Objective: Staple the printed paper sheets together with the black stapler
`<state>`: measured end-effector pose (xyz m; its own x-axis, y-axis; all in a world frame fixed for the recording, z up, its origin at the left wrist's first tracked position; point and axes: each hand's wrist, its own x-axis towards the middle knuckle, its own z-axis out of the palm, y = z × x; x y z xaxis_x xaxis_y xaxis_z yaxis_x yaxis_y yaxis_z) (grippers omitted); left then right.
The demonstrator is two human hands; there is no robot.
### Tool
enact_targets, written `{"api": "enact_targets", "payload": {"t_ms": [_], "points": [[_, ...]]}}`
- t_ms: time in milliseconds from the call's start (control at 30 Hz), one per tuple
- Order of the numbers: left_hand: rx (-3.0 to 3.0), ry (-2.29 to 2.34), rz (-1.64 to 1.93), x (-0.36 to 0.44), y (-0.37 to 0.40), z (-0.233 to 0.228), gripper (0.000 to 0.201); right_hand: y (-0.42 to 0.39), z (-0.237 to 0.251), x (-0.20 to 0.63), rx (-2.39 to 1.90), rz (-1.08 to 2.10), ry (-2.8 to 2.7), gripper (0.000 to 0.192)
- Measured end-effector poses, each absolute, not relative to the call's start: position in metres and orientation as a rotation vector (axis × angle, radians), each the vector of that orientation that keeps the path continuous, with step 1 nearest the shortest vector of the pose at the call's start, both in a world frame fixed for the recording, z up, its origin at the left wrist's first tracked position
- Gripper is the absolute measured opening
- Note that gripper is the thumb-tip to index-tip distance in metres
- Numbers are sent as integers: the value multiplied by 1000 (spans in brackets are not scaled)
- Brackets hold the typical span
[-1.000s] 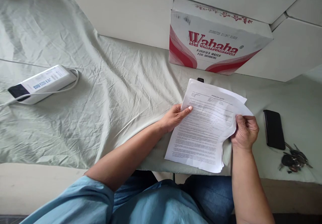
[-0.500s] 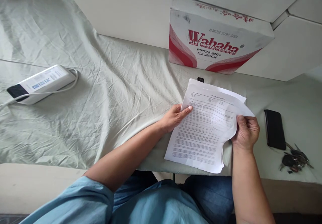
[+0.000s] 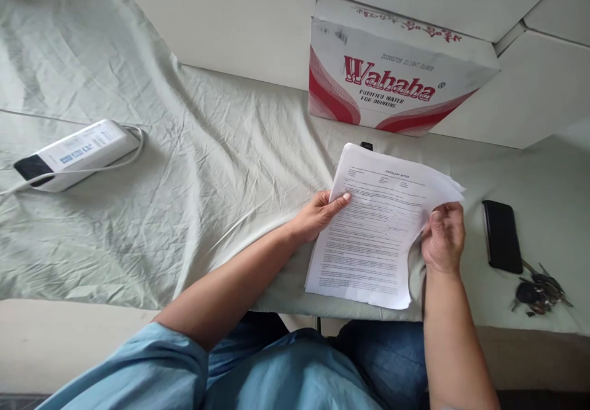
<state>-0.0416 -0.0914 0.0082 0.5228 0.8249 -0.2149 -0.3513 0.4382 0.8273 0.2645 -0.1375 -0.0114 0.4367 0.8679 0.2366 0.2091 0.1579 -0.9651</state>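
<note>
Papers (image 3: 369, 244) lie right of centre in the frame, on the cloth-covered tabletop (image 3: 207, 170). Left hand (image 3: 318, 216) pinches their left edge, thumb on top. Right hand (image 3: 443, 238) grips the right edge, fingers curled. Phone (image 3: 501, 236) and keys (image 3: 539, 293) far right.

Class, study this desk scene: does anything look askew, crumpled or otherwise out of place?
The sheets of paper held by the left hand and right hand are fanned unevenly at the top right, and the cloth beneath is heavily wrinkled.
</note>
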Motion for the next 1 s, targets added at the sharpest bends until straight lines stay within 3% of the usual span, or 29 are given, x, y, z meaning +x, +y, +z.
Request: {"api": "enact_targets", "payload": {"t_ms": [100,333,433,633,733,833,1000], "points": [[836,683,777,-43,-92,9,71,-147,-12,261,-1408,767,-1024,58],[950,696,733,-44,-91,7,73,-154,-11,251,-1520,747,-913,51],[809,730,790,-41,-91,4,73,-155,-2,254,-1480,854,-914,61],[500,724,1020,-39,-80,-10,79,-202,20,266,-1346,1189,-878,106],[481,651,1082,-36,-77,-13,79,-230,23,241,-1323,1214,-831,109],[455,594,1058,-32,-82,-10,78,-243,25,195,-1400,1150,-732,109],[552,548,945,-36,-87,1,60,-244,52,168,-1571,617,-783,81]]}}
